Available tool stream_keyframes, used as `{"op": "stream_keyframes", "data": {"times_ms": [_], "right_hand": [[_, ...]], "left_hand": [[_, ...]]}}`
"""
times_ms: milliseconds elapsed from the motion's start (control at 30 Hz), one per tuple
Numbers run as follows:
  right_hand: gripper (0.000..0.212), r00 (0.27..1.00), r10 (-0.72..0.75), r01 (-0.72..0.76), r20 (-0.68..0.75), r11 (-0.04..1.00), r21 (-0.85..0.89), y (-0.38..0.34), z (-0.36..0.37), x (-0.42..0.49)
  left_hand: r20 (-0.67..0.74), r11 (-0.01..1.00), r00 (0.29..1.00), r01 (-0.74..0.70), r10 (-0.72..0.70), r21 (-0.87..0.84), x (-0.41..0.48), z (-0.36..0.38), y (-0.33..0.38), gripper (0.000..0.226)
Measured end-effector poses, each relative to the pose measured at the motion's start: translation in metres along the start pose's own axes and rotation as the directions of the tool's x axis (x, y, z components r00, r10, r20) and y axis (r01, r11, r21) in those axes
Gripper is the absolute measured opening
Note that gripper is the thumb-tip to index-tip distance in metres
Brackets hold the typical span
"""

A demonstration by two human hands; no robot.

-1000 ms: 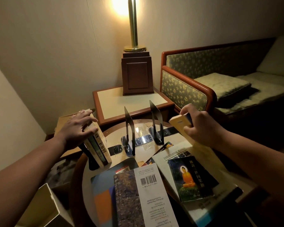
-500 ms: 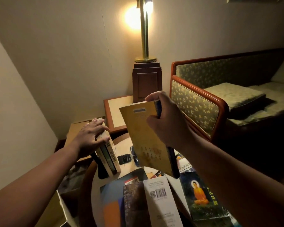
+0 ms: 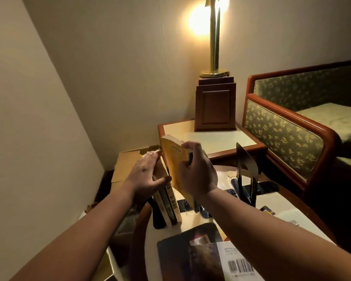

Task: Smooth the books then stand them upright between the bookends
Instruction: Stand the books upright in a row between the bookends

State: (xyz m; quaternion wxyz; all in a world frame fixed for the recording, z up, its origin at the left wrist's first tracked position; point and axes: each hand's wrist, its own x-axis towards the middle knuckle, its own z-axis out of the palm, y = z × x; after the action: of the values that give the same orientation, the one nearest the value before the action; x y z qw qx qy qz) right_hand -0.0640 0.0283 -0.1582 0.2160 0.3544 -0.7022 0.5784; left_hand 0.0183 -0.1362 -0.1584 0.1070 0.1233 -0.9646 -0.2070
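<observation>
Spreading across the round table (image 3: 193,220), flat books (image 3: 190,254) await their turn while a short row of books (image 3: 170,205) leans against the dark left bookend (image 3: 158,219). The tilted yellow paperback (image 3: 173,159) is apparently being slotted in beside that row, well short of the right bookend (image 3: 247,169). The right hand (image 3: 197,175) clasps its upper edge. The left hand (image 3: 146,175) braces the row with flattened fingers. Next, it likely needs lowering plumb, snug against the row.

Lit brass lamp (image 3: 214,37) on wooden base (image 3: 215,106), side table (image 3: 211,138), patterned sofa (image 3: 282,134), cardboard box (image 3: 128,163)
</observation>
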Motion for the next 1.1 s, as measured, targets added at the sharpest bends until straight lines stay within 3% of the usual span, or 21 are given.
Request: {"op": "stream_keyframes", "data": {"times_ms": [200,300,400,533,600,667,767,833,900,1100], "right_hand": [[0.032,0.988,0.151,-0.147,-0.04,0.985,0.093,0.032,0.039,-0.016],[0.025,0.957,0.287,-0.29,0.045,0.933,0.211,0.036,0.043,-0.021],[0.012,0.937,0.313,-0.343,0.158,0.909,0.238,0.039,0.04,-0.021],[0.057,0.891,0.335,-0.433,0.308,0.833,0.345,0.034,0.038,-0.02],[0.06,0.855,0.354,-0.487,0.379,0.798,0.355,0.035,0.041,-0.023],[0.058,0.803,0.382,-0.558,0.458,0.753,0.35,0.039,0.042,-0.026],[0.054,0.662,0.472,-0.719,0.582,0.619,0.316,0.039,0.038,-0.021],[0.044,0.561,0.529,-0.792,0.637,0.567,0.227,0.042,0.035,-0.016],[0.048,0.476,0.582,-0.829,0.659,0.547,0.116,0.052,0.035,-0.015],[0.051,0.343,0.569,-0.887,0.748,0.458,0.058,0.058,0.05,-0.027]], "left_hand": [[-0.007,0.997,1.0,0.025,-0.026,-0.069,0.002,0.005,-0.013,0.101],[-0.027,0.996,1.0,0.004,-0.006,-0.086,0.001,0.006,-0.012,0.095],[-0.044,0.995,0.999,-0.009,0.005,-0.102,0.003,0.007,-0.013,0.096],[-0.039,0.99,0.999,0.007,-0.012,-0.14,0.003,0.01,-0.012,0.098],[-0.051,0.992,0.999,-0.011,0.005,-0.126,0.003,0.009,-0.009,0.089],[-0.044,0.998,0.998,-0.045,0.043,-0.052,0.005,0.007,-0.008,0.076],[-0.009,0.997,0.997,-0.075,0.075,0.013,0.006,0.005,-0.008,0.078],[-0.009,0.997,0.997,-0.078,0.078,0.011,0.007,0.005,-0.009,0.079],[-0.009,0.997,0.997,-0.075,0.075,0.012,0.007,0.005,-0.01,0.079],[0.003,0.996,0.996,-0.086,0.086,0.001,0.008,0.005,-0.01,0.077]]}}
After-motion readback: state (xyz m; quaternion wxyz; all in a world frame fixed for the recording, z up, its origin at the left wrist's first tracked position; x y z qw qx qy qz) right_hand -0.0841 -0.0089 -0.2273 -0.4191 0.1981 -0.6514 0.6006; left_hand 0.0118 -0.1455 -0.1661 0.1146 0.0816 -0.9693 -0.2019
